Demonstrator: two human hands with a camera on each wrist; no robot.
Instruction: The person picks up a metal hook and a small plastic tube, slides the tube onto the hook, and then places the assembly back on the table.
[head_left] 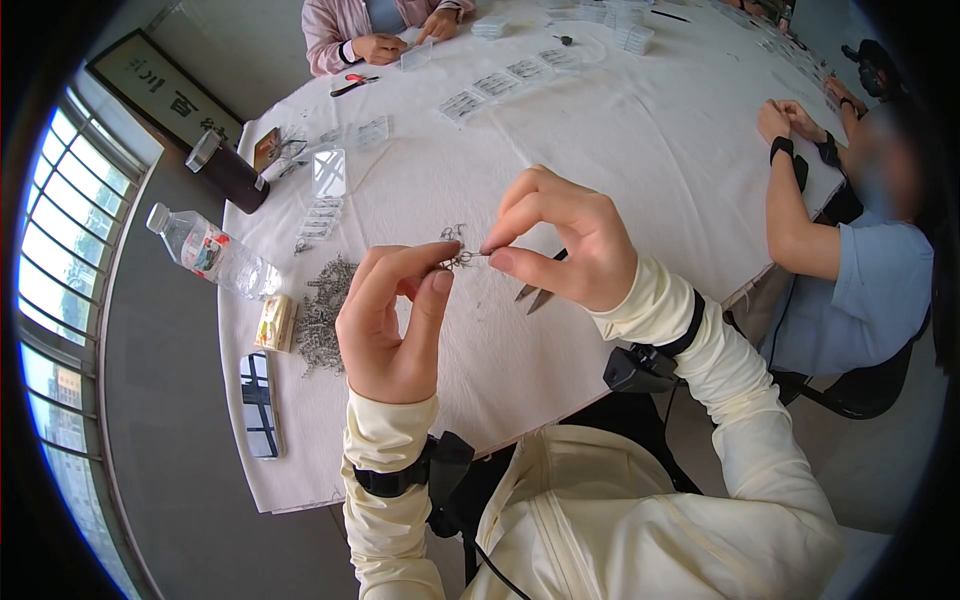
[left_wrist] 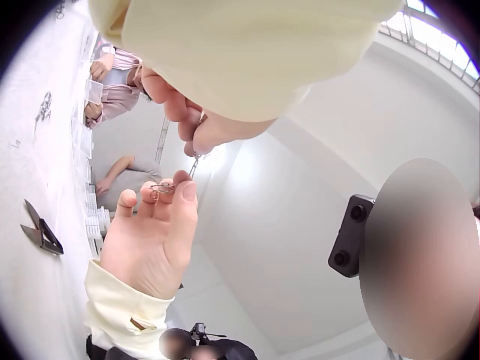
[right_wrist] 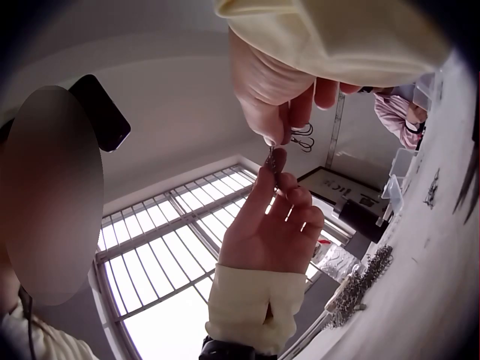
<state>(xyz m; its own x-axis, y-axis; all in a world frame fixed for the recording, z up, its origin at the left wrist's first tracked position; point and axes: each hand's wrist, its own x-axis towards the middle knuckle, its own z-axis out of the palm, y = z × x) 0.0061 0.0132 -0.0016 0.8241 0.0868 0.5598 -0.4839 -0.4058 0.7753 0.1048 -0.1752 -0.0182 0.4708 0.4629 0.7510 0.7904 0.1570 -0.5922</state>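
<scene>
Between the two hands, over the white cloth, small metal wire pieces [head_left: 466,258] are held at the fingertips. The left hand [head_left: 393,325] pinches them between thumb and forefinger. From the other side the right hand [head_left: 575,240] pinches their far end with thumb and index finger. In the left wrist view a short linked metal piece [left_wrist: 195,166] stretches between the hands. Curved hooks [right_wrist: 303,138] show beside the fingers in the right wrist view. Dark-handled snips [head_left: 541,283] lie on the cloth, partly behind the right hand. A heap of metal pieces [head_left: 325,318] lies left of the left hand.
At the left are a phone [head_left: 260,404], a small box [head_left: 276,323], a water bottle [head_left: 213,250] and a dark flask [head_left: 228,172]. Clear cases [head_left: 329,173] and red-black pliers [head_left: 354,85] lie farther back. Other people sit around the table [head_left: 400,190].
</scene>
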